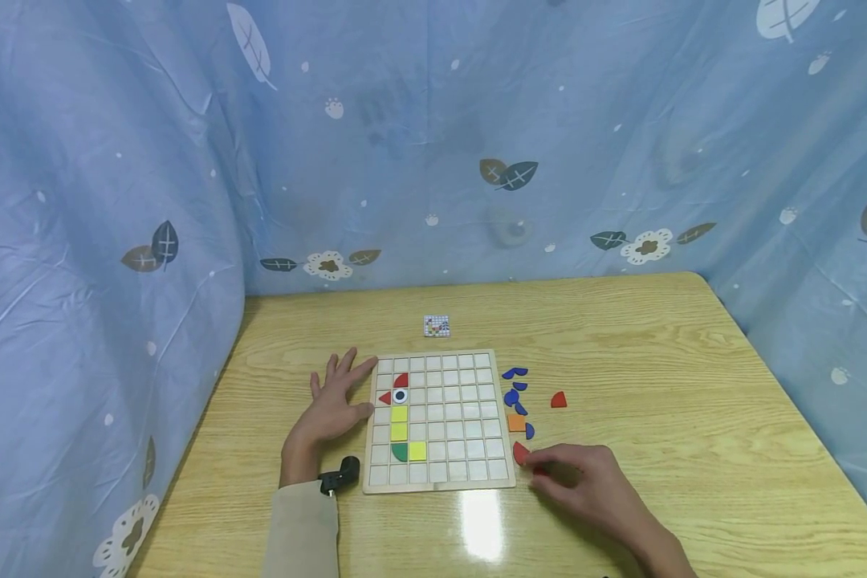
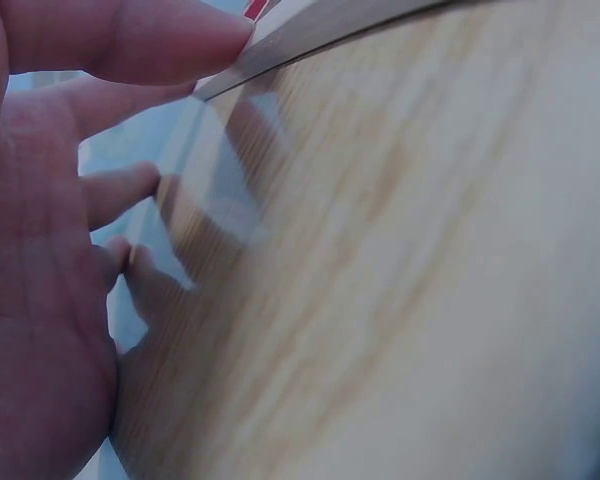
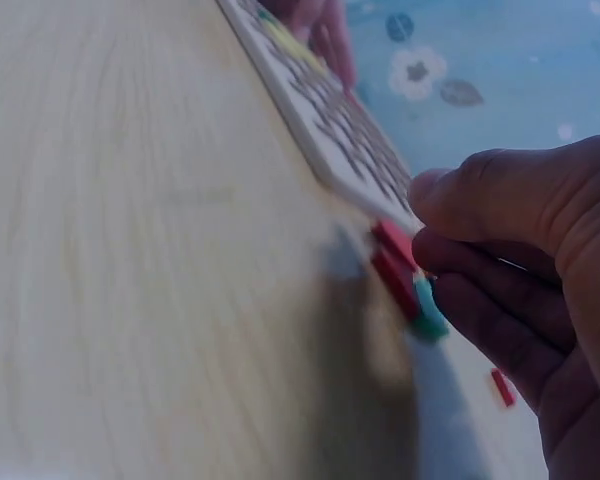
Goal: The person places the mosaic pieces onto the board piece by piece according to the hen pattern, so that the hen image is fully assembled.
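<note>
A wooden grid board (image 1: pixel 439 486) lies on the table with red, yellow and green pieces in its left columns, along with a round eye piece (image 1: pixel 400 396). At the board's left edge, my left hand (image 1: pixel 332 405) spreads its fingers; the thumb and index finger touch the frame. In the left wrist view the thumb (image 2: pixel 150 45) rests against the board's side. My right hand (image 1: pixel 585 486) hovers low off the lower right corner, fingers bent, beside a red piece (image 1: pixel 521 453). The right wrist view shows red pieces (image 3: pixel 395 280) and a green piece (image 3: pixel 428 312) just past the fingertips, nothing visible between them.
Right of the board lie several blue pieces (image 1: pixel 511 397), an orange square (image 1: pixel 516 423) and a separate red quarter piece (image 1: pixel 559 400). A small pattern card (image 1: pixel 437 326) lies behind the board. Blue curtain (image 1: pixel 433 144) surrounds the table.
</note>
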`<state>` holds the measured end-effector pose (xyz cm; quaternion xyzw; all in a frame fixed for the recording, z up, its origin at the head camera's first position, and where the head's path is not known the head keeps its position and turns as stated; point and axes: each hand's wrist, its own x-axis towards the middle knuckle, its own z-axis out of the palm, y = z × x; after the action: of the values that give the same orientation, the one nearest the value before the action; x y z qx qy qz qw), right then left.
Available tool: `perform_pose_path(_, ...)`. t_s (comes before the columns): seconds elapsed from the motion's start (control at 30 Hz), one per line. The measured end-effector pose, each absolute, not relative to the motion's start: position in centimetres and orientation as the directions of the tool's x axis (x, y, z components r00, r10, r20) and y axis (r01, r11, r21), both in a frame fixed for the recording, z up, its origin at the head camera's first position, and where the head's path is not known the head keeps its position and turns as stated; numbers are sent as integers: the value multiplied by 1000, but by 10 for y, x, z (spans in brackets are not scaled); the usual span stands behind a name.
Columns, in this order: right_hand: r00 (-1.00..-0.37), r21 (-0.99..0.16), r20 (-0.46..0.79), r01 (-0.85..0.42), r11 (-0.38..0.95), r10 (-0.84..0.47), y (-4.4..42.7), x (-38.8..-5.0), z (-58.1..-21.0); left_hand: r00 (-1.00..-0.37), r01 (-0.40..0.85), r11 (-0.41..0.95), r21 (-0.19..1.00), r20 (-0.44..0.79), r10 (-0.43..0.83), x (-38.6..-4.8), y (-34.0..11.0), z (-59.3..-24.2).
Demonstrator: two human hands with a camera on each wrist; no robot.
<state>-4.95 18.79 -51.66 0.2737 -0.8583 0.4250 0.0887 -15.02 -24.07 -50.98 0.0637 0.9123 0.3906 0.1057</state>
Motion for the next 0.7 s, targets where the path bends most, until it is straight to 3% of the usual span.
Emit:
perform_pose_path(0.37, -904, -675, 328, -427, 601, -274, 219, -47, -518, -966, 35, 696, 717, -155, 208, -151, -241, -510)
perform_pose_path(0.7, -918, -639, 338, -385, 666, -207, 223, -50, -516, -966, 33, 701, 712, -156, 204, -150, -241, -509)
